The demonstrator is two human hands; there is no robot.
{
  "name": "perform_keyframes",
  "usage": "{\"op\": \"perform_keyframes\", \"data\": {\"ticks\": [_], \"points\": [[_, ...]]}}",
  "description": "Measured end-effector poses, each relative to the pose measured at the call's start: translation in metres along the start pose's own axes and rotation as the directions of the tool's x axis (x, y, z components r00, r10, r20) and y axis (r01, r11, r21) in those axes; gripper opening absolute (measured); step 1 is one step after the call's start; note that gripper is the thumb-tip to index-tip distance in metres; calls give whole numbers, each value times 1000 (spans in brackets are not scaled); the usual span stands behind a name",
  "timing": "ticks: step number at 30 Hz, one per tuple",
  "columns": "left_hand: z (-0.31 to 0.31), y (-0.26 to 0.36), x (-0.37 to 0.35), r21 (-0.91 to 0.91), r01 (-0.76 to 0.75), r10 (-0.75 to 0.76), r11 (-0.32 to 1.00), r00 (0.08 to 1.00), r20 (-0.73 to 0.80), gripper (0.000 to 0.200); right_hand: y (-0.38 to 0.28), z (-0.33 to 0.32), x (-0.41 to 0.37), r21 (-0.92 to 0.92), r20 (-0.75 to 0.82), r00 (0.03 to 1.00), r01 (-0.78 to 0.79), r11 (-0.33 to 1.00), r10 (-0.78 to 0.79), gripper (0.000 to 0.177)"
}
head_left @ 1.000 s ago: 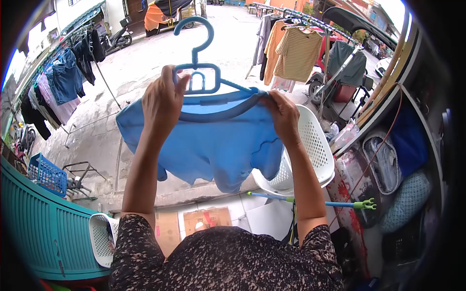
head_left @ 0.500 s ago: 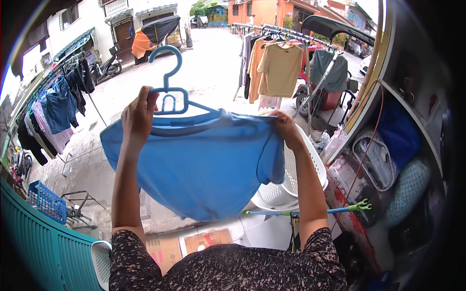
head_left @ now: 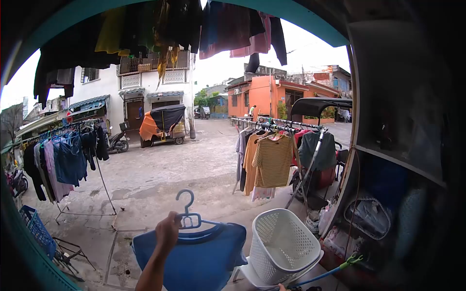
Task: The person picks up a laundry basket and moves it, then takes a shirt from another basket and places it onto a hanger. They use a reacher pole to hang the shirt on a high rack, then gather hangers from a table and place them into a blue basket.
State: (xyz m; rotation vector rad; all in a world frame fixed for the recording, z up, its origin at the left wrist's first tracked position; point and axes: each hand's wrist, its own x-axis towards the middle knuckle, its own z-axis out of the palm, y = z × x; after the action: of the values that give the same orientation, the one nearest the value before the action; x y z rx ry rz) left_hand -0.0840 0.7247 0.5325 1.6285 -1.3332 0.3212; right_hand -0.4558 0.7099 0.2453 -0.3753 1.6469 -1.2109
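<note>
Left hand (head_left: 168, 231) held up on an upright forearm, fingers wrapped tight around the neck of a blue hanger (head_left: 187, 210), blue shirt (head_left: 199, 262) draped on it just left of the white basket (head_left: 284, 242), right hand (head_left: 281, 287) a mere sliver below the basket beside a blue pole (head_left: 315, 278), its grip impossible to tell.

The shirt (head_left: 199, 264) sits on the hanger (head_left: 189, 217), with the laundry basket (head_left: 284, 245) just to its right. One clothes rack (head_left: 68, 155) stands way off left, a second rack (head_left: 274, 127) behind the basket, and more garments (head_left: 194, 24) hang overhead.
</note>
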Motion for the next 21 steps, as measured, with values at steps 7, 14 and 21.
{"op": "perform_keyframes", "data": {"ticks": [7,14,21], "points": [[10,22,-8,60,-30,29,998,999,24,12,-33,-46,-6,39,-132,972,203,978,-197,25],[-1,21,-14,61,-25,25,998,1000,-3,10,-48,-56,-9,41,-162,941,307,951,-297,25],[-9,13,28,-25,66,-64,998,996,65,17,-46,-51,-22,18,-179,900,407,913,-398,25]]}}
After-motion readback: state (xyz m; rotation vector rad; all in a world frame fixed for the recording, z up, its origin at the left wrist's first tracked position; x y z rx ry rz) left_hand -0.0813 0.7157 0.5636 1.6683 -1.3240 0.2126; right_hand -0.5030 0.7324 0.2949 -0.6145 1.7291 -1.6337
